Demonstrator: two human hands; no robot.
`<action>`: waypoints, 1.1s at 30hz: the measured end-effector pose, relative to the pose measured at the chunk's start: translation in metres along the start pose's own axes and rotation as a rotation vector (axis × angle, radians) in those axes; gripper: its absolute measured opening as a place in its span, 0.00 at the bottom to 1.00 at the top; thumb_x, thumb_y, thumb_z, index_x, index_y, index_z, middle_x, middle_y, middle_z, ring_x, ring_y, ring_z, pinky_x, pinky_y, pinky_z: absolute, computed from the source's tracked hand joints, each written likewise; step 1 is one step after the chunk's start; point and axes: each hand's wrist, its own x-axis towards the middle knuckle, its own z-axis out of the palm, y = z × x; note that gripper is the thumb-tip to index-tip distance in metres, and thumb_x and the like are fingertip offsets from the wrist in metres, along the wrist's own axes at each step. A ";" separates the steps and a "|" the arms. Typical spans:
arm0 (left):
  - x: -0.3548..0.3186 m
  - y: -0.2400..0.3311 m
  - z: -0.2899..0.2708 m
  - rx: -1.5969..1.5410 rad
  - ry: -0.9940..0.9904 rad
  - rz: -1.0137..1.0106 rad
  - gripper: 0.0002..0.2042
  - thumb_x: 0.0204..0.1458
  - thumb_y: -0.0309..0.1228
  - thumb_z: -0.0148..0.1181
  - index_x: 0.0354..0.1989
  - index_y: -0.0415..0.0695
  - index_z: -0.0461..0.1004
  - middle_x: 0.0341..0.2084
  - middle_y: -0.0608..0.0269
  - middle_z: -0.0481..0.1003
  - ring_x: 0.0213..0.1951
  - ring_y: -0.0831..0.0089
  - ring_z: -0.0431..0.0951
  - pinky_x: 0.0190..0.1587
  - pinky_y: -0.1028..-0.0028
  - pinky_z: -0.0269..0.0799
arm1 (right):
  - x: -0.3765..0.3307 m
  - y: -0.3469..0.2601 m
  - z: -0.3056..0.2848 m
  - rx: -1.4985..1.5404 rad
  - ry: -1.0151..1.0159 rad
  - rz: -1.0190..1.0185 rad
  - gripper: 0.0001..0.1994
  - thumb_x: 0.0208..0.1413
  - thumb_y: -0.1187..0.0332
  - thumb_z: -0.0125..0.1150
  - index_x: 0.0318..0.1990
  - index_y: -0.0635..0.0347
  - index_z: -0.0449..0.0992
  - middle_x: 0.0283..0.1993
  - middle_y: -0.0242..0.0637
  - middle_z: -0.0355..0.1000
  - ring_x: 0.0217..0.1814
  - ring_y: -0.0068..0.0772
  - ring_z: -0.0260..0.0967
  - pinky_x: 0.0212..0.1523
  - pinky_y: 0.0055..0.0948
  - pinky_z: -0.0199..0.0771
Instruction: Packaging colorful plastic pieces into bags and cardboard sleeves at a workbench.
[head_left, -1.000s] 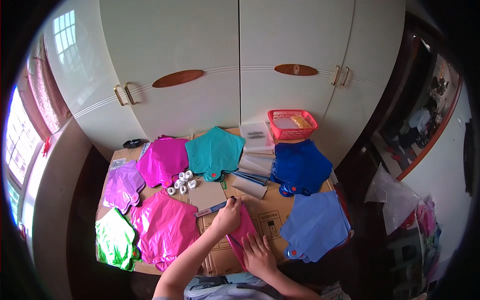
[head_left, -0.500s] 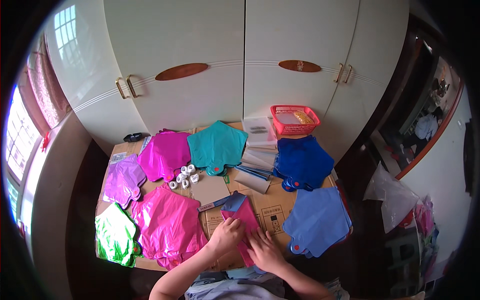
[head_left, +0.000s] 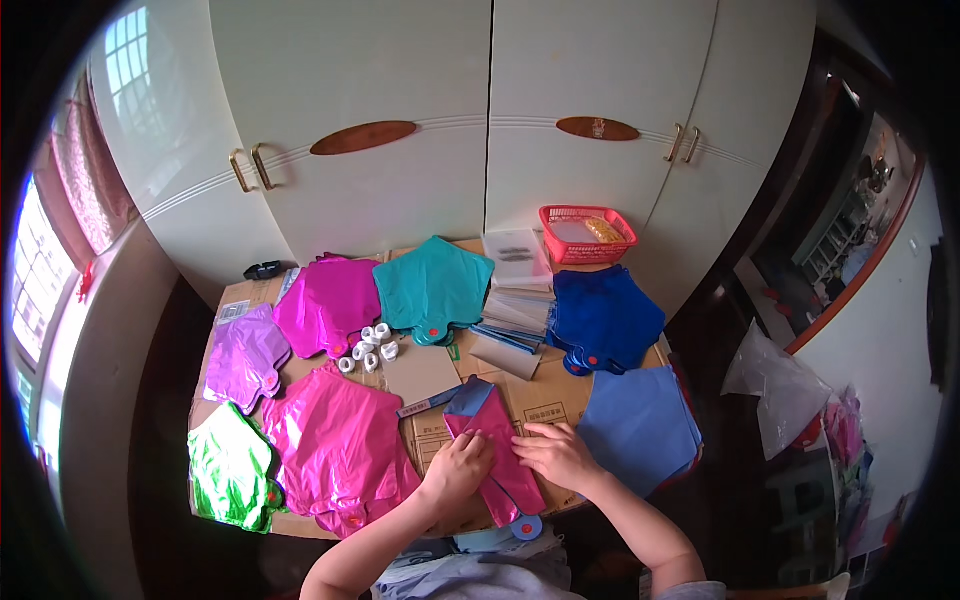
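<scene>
In front of me lies a narrow folded bundle of foil balloons, pink with blue at its far end. At its near end a round blue tab with a red dot pokes out. My left hand rests on the bundle's left side, fingers bent and pressed together on the foil; its thumb is mostly hidden. Beside the right edge lies my right hand, its fingers stretched toward the bundle, the tips at or just by the edge. A flat grey-brown card and a thin blue printed strip lie just beyond.
Flat star-shaped foil balloons surround the cardboard-covered table: green, pink, lilac, magenta, teal, dark blue, light blue. White ribbon rolls, fanned cards and a red basket sit farther back.
My right hand has moved right and away from me, off the bundle's near part. The bundle's near end has shifted right, showing the blue tab. My left hand stays on the foil.
</scene>
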 end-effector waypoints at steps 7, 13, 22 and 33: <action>-0.002 0.002 -0.002 0.048 0.026 0.022 0.20 0.48 0.31 0.52 0.50 0.37 0.71 0.45 0.53 0.71 0.48 0.62 0.71 0.48 0.71 0.72 | -0.017 -0.003 -0.020 -0.068 -0.295 -0.038 0.28 0.49 0.53 0.64 0.58 0.49 0.70 0.68 0.23 0.59 0.72 0.37 0.48 0.60 0.40 0.58; -0.003 0.003 0.000 0.058 0.037 0.013 0.19 0.49 0.31 0.51 0.50 0.36 0.71 0.45 0.53 0.71 0.48 0.62 0.72 0.49 0.71 0.72 | -0.015 -0.021 -0.040 -0.045 -0.434 -0.017 0.24 0.52 0.60 0.62 0.57 0.52 0.70 0.68 0.32 0.57 0.73 0.38 0.46 0.63 0.44 0.57; -0.004 0.002 0.005 0.090 0.047 0.002 0.17 0.54 0.37 0.54 0.49 0.40 0.71 0.46 0.54 0.72 0.49 0.61 0.73 0.49 0.69 0.72 | -0.033 -0.031 -0.037 -0.027 -0.265 -0.144 0.14 0.52 0.69 0.55 0.46 0.55 0.77 0.55 0.32 0.70 0.61 0.32 0.63 0.59 0.34 0.63; -0.004 0.007 0.000 0.078 0.060 0.001 0.19 0.49 0.31 0.51 0.50 0.35 0.71 0.47 0.52 0.71 0.50 0.61 0.72 0.49 0.70 0.71 | -0.083 -0.066 -0.035 -0.260 -0.250 -0.101 0.20 0.55 0.68 0.48 0.55 0.63 0.71 0.60 0.39 0.67 0.66 0.37 0.59 0.65 0.40 0.57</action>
